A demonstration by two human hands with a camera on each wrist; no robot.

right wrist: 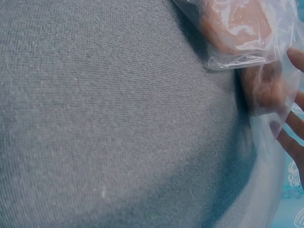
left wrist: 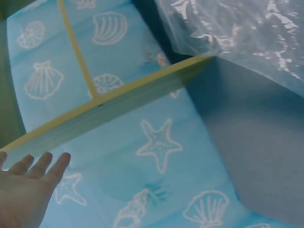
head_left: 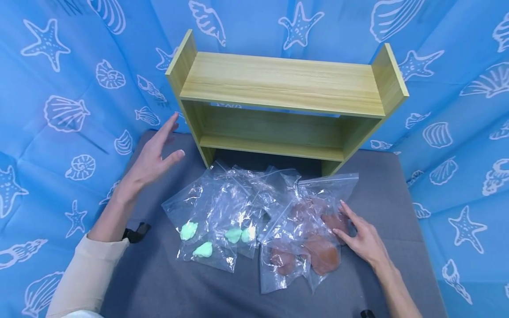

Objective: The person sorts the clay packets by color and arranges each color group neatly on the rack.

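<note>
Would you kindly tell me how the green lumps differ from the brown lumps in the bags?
The green lumps are pale mint, while the brown lumps are reddish-brown. The green lumps look smaller than the brown lumps. In the head view, the green lumps lie left of the brown lumps. Both are in clear bags.

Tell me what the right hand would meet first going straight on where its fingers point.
Likely the clear zip bag around the rightmost brown lump; the right hand is by its edge, contact hard to judge.
</note>
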